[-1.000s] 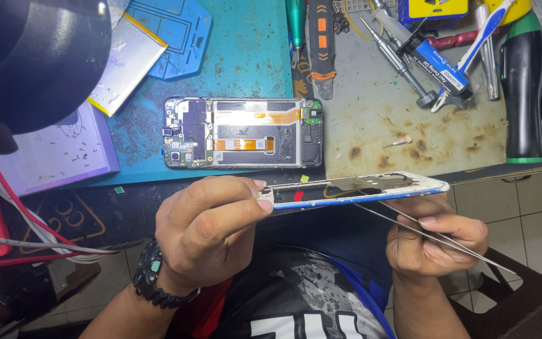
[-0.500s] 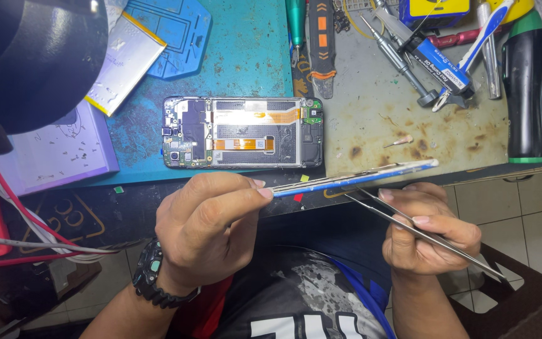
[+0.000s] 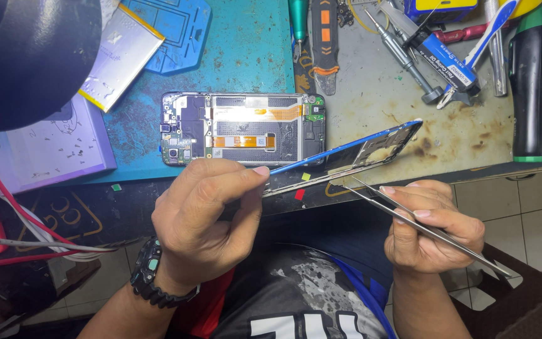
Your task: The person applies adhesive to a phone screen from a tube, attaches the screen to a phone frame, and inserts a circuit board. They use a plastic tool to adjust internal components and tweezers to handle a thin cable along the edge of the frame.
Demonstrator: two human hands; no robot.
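You sit at a worn grey workbench (image 3: 409, 100), its top stained with rusty brown patches, with a teal work mat (image 3: 246, 56) laid over its left part. Below the bench's dark front edge, at your right, you see a floor of pale square tiles (image 3: 534, 207) with grey grout. The light is even and bright.

The left hand (image 3: 205, 216) is in the near left part of the scene, fingers curled and pinched closed, wrist bent upward. The right hand (image 3: 431, 229) is near right, fingers closed in a pinch, forearm coming from below.
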